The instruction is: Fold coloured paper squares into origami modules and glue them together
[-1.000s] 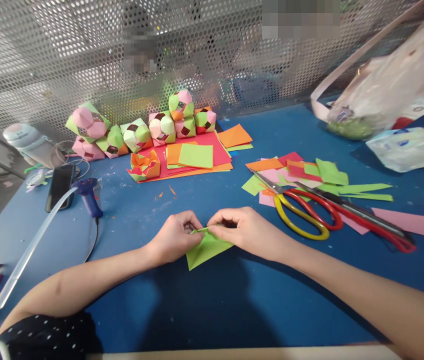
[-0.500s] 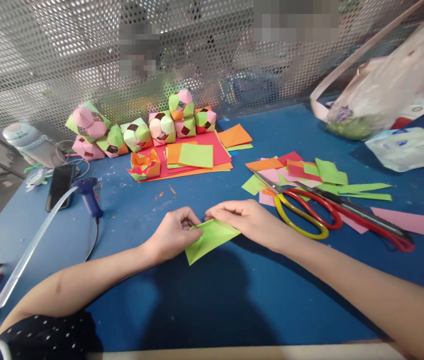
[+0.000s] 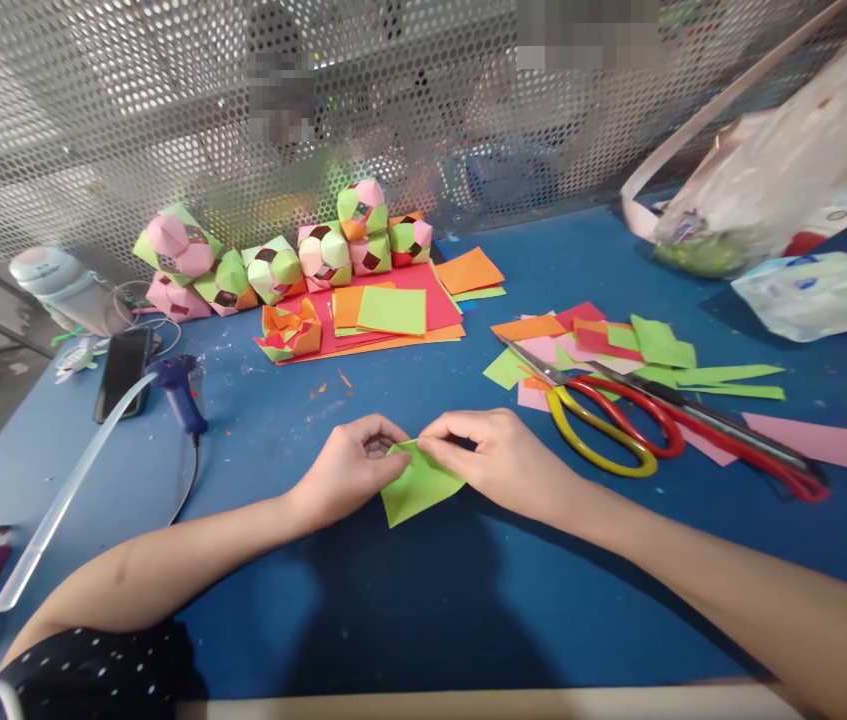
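Between my hands, just above the blue table (image 3: 603,600), is a small sheet of green paper (image 3: 420,487) with a fold line across it. My left hand (image 3: 352,468) pinches its upper left part between thumb and fingers. At the upper edge, my right hand (image 3: 502,460) pinches the paper with thumb and forefinger. The hands nearly meet over the sheet, and its lower corner points towards me. Part of the upper edge is hidden behind the fingers.
Scissors (image 3: 603,420) and a box cutter (image 3: 715,420) lie right, by paper scraps (image 3: 535,350). Folded paper balls (image 3: 273,270) and red sheets (image 3: 445,300) stand behind. A glue gun (image 3: 177,390) and a phone (image 3: 123,370) are left; a plastic bag (image 3: 775,170) is far right.
My right hand has shifted from lying along the paper's right edge to pinching its top edge nearer my left thumb. The sheet has turned slightly and moved a little right.
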### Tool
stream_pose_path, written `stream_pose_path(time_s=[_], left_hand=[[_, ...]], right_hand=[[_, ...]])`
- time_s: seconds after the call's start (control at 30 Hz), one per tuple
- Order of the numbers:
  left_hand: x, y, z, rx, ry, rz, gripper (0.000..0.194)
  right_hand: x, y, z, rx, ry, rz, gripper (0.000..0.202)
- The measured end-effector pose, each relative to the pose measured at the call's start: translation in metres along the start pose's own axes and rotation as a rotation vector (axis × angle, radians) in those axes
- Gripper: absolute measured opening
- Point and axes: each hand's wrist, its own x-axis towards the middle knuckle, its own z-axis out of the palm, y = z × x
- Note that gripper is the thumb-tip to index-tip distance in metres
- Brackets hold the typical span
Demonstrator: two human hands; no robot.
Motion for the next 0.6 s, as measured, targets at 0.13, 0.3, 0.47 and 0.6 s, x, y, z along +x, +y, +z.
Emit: stream_pose_path(time_s=[0.13,0.3,0.47,0.6], left_hand=[[0.002,0.001,-0.006,-0.058,-0.056,-0.047,0.031],[0.002,0.003,-0.012,0.147,-0.080,0.042,0.031],[0.002,0.001,-0.012,0.161,-0.121,0.041,0.037],[0.002,0.004,-0.013,0.169,-0.148,0.027,0.034]], right_hand=[[0.001,0.005,-0.003,-0.032,0.040,-0.044,0.015],[0.001,0.007,-0.006,-0.039,0.063,-0.065,0.016],[0.002,0.007,-0.006,-0.066,0.065,-0.091,0.016],[0.001,0.006,-0.003,-0.075,0.016,-0.136,0.015]])
